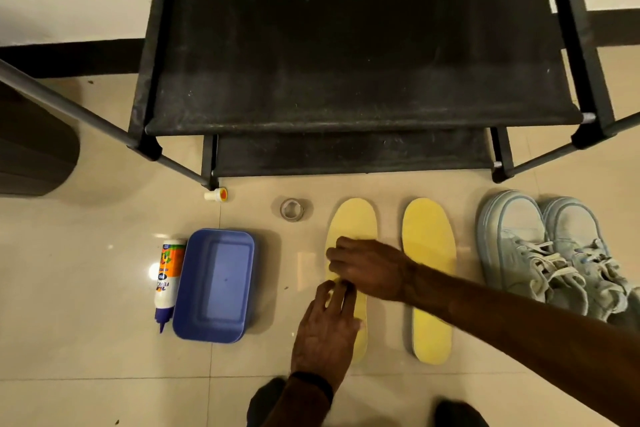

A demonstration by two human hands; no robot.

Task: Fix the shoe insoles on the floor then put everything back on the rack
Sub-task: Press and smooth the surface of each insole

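head view: both hands, left hand (325, 329) and right hand (367, 267), press flat-fingered on the left insole (353, 218).

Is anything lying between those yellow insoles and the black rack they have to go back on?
Nothing blocks the way. Both hands, left hand and right hand, rest on the left yellow foam insole; bare floor separates it from the black fabric-shelved rack. The clear tape roll sits off to its left.

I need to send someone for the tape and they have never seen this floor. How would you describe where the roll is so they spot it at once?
Start at the black shoe rack and look at the floor tiles just before its lowest shelf. The tape roll lies flat there, between the small glue cap and the toe of the nearer yellow insole. It is the only clear, ring-shaped thing there.
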